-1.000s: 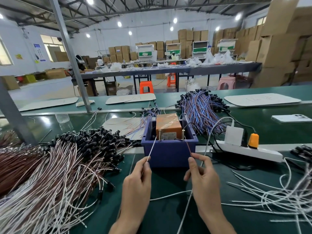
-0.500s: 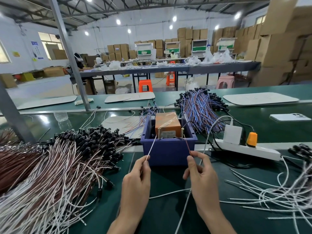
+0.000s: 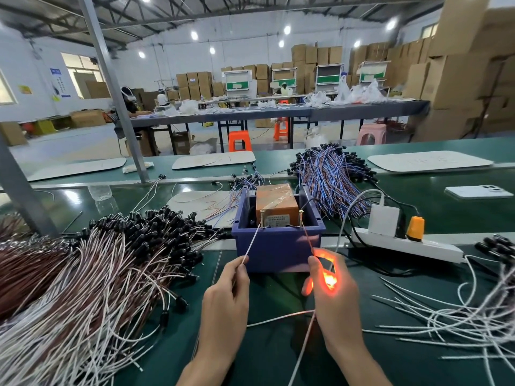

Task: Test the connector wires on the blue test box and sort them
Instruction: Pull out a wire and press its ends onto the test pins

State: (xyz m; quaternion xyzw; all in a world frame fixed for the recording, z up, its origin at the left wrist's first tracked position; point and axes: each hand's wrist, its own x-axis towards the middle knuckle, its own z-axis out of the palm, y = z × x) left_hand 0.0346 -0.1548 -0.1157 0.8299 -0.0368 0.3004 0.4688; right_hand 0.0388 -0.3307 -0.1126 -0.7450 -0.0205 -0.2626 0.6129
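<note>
Now left hand (image 3: pixel 225 299) pinches white wire (image 3: pixel 252 243), right hand (image 3: pixel 338 307) pinches red wire (image 3: pixel 307 240), ends on the box's (image 3: pixel 278 250) pins (image 3: pixel 262 218), with an orange glow (image 3: pixel 328 280)!

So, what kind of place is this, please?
Most likely a wire-harness assembly workshop: heaps of connector wires on a green workbench, a blue test box, and stacked cardboard cartons behind.

Two bare hands show above the tabletop's near edge: the left hand (image 3: pixel 225 299) and the right hand (image 3: pixel 331 296), each on a bare forearm. The fingers are slim and the wrists bare. An orange-red glow lies over the right hand's fingers and the skin beside its thumb, brightest near the middle.
</note>
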